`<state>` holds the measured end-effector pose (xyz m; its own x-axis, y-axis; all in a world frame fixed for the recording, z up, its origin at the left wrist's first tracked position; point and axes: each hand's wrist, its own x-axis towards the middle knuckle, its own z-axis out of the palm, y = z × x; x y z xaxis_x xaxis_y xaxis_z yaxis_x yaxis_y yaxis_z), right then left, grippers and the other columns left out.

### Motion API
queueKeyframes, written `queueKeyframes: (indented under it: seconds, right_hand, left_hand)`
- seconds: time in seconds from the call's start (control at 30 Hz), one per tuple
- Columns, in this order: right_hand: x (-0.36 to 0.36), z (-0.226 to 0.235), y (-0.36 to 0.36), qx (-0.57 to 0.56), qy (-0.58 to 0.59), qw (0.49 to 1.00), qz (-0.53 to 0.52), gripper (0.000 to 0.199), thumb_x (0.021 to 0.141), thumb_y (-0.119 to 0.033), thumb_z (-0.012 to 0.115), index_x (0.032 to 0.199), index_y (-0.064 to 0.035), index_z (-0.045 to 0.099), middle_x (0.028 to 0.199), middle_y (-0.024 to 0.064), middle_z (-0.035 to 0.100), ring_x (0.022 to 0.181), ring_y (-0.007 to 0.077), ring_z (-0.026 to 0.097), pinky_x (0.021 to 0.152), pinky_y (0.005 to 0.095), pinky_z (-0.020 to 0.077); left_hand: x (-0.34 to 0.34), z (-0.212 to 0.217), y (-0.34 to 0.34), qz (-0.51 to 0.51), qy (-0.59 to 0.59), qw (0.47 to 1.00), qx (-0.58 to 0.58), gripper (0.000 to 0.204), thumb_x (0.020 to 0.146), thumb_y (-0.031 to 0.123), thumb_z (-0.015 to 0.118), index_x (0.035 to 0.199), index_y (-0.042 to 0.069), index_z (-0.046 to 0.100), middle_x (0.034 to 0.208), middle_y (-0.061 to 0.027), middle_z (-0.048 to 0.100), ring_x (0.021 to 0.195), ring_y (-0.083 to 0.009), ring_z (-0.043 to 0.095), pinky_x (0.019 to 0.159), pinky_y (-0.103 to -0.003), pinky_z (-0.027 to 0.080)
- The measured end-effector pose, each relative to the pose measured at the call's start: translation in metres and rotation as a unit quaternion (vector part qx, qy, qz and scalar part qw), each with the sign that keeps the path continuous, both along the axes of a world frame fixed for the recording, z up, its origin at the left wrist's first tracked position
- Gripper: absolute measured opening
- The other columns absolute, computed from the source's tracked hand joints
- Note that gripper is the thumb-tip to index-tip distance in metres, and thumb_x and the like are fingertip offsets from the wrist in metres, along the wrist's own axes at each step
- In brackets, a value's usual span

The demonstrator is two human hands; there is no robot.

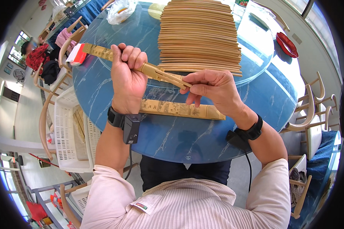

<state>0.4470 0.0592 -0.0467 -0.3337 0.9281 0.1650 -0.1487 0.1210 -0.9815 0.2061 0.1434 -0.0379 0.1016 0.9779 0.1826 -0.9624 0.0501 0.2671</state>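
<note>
My left hand [129, 74] is closed in a fist around a long gold printed strip [97, 51], which slants down to the right. Beyond the fist it thickens into a ridged bundle [153, 71] with slim bamboo sticks [175, 80] parting at its end. My right hand [214, 89] pinches the tips of these sticks between thumb and fingers. Below both hands, a flat gold strip with dark printed pictures [176, 109] lies on the blue marbled table [187, 137]. Fingers hide part of the held piece.
A wide stack of thin wooden sticks [198, 36] lies at the table's far side. A red dish [286, 44], clear plastic bag [120, 11] and red-and-white packet [77, 55] sit near the rim. White crates [70, 152] stand at left, chairs [311, 110] at right. A person [36, 55] sits far left.
</note>
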Motion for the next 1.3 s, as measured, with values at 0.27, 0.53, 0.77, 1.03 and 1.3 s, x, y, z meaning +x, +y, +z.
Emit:
queueKeyframes:
  seconds: [0.27,0.53,0.77,1.03,1.3]
  right_hand:
    - [-0.009,-0.002,-0.004,-0.031,-0.031,0.998,-0.037,0.009,0.1,-0.001,0.071,0.107,0.0053,0.072,0.086,0.0122,0.077,0.069,0.0158,0.077,0.056,0.0246,0.0597]
    - [-0.014,-0.008,-0.004,-0.039,-0.046,0.996,-0.06,0.012,0.1,-0.005,0.074,0.106,0.0049,0.072,0.083,0.0098,0.077,0.063,0.0116,0.073,0.052,0.0219,0.0552]
    - [-0.014,-0.002,-0.005,-0.067,-0.024,0.997,-0.044,0.023,0.101,-0.005,0.067,0.12,0.0085,0.071,0.086,0.0106,0.075,0.064,0.0127,0.07,0.053,0.0235,0.0527]
    - [0.006,0.0,0.005,-0.09,-0.073,0.987,-0.113,0.02,0.105,-0.016,0.07,0.104,0.0035,0.069,0.077,0.0051,0.068,0.055,0.012,0.065,0.047,0.0243,0.0497]
    - [0.007,-0.001,0.004,-0.027,-0.129,0.978,-0.161,0.02,0.107,-0.018,0.067,0.1,0.0004,0.069,0.075,0.0046,0.069,0.054,0.011,0.066,0.045,0.023,0.0475]
  left_hand:
    - [0.012,-0.003,-0.009,-0.041,0.012,0.999,0.004,0.035,0.116,0.039,0.045,0.099,0.01,0.053,0.074,0.0034,0.034,0.062,-0.0113,0.024,0.056,-0.028,0.028]
    - [0.038,-0.008,-0.023,-0.044,0.094,0.995,-0.002,0.036,0.116,0.042,0.045,0.099,0.011,0.054,0.073,0.0041,0.035,0.062,-0.01,0.027,0.056,-0.027,0.03]
    - [0.048,-0.006,-0.03,-0.006,0.176,0.983,-0.043,0.029,0.117,0.033,0.046,0.107,0.007,0.052,0.078,0.0011,0.044,0.065,-0.0114,0.038,0.063,-0.03,0.042]
    - [0.049,-0.017,-0.041,-0.109,0.5,0.852,0.11,0.042,0.102,0.017,0.074,0.132,-0.004,0.055,0.1,-0.0079,0.069,0.087,-0.0118,0.068,0.073,-0.028,0.059]
    - [0.032,-0.01,-0.023,-0.006,0.489,0.868,0.083,0.037,0.098,0.012,0.077,0.124,-0.004,0.055,0.094,-0.0132,0.072,0.078,-0.0182,0.073,0.065,-0.03,0.061]
